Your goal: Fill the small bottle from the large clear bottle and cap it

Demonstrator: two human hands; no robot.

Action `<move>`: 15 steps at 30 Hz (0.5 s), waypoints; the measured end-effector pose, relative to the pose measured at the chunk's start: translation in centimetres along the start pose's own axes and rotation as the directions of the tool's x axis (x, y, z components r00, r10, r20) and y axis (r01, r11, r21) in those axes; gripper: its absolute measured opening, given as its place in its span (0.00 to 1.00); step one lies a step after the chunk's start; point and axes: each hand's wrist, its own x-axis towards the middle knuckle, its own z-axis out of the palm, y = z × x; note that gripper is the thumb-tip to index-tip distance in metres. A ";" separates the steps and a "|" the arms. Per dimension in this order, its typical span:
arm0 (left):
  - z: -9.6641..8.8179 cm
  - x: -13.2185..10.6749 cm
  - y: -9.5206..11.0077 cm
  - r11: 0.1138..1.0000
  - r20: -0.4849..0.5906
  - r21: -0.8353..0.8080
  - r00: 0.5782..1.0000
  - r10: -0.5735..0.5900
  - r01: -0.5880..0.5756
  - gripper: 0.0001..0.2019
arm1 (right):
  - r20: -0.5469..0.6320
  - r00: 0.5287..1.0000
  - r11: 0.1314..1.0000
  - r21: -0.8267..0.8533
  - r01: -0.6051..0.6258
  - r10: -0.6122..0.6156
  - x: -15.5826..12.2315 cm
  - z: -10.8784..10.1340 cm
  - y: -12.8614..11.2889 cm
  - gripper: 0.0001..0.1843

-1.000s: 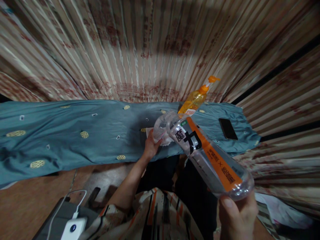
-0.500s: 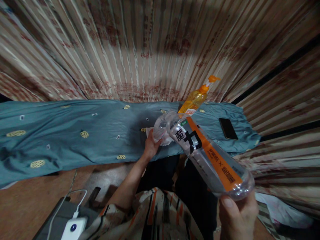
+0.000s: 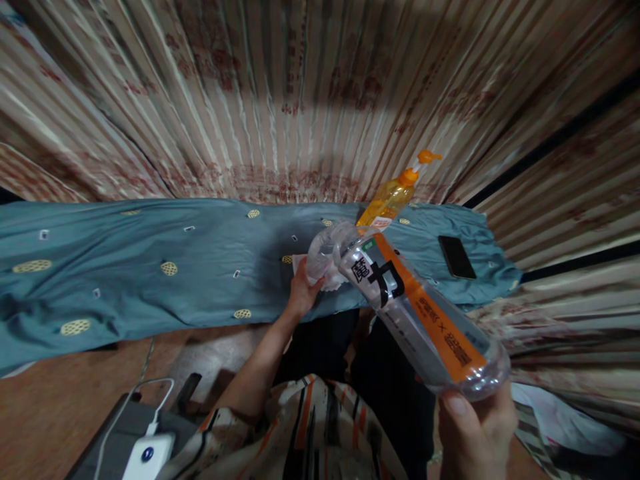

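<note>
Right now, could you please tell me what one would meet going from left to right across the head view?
White device → left hand → pump bottle → phone → white cloth.

Orange stripes the clear bottle (image 3: 424,313); yellow motifs (image 3: 169,269) dot the teal cloth (image 3: 205,293).

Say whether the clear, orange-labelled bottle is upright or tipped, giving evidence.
Tipped: the clear bottle slants, its base at the right hand, its other end at the left hand.

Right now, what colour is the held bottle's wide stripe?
The wide stripe is orange; head view.
</note>
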 end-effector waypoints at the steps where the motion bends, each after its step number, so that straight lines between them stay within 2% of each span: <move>1: 0.0 0.0 0.0 1.000 0.000 0.002 1.000 -0.001 0.001 0.29 | 0.003 1.000 1.000 0.008 -0.004 0.004 0.0 0.1 -0.1 0.48; 9: 0.0 -0.1 0.2 1.000 -0.001 0.019 1.000 -0.003 0.003 0.29 | 0.001 0.999 0.998 -0.048 0.036 -0.036 0.2 0.3 -0.6 0.46; 15: 0.0 -0.1 0.1 1.000 0.006 0.019 1.000 -0.005 0.005 0.29 | 0.013 0.999 1.000 -0.003 0.031 -0.031 0.1 0.2 -0.3 0.45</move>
